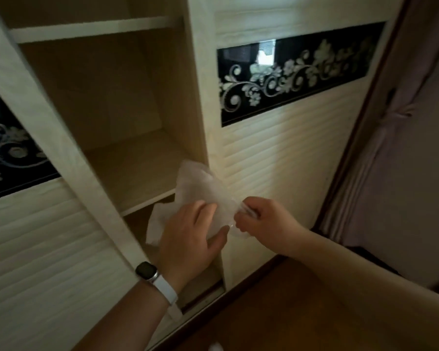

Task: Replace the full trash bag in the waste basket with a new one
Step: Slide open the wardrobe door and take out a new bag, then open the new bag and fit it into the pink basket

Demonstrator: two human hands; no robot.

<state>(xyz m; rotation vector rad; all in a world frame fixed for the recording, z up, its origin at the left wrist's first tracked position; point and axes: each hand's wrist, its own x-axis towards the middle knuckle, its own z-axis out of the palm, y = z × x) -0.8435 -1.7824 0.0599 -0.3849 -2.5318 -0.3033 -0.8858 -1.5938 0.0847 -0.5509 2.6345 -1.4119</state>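
A thin, translucent white trash bag (200,183) hangs crumpled in front of an open wardrobe, held between both hands. My left hand (190,236), with a white-strapped watch on the wrist, grips the bag's lower middle with thumb and fingers. My right hand (261,219) pinches the bag's right edge between its fingertips. A second flap of white plastic (157,224) droops to the left below the shelf edge. The waste basket and the full bag are not in view.
The wardrobe (137,160) stands open with bare wooden shelves. Its sliding doors (276,153) are cream, ribbed, with black floral glass bands. Brown wooden floor (276,312) lies below. A pinkish curtain (395,122) hangs at the right.
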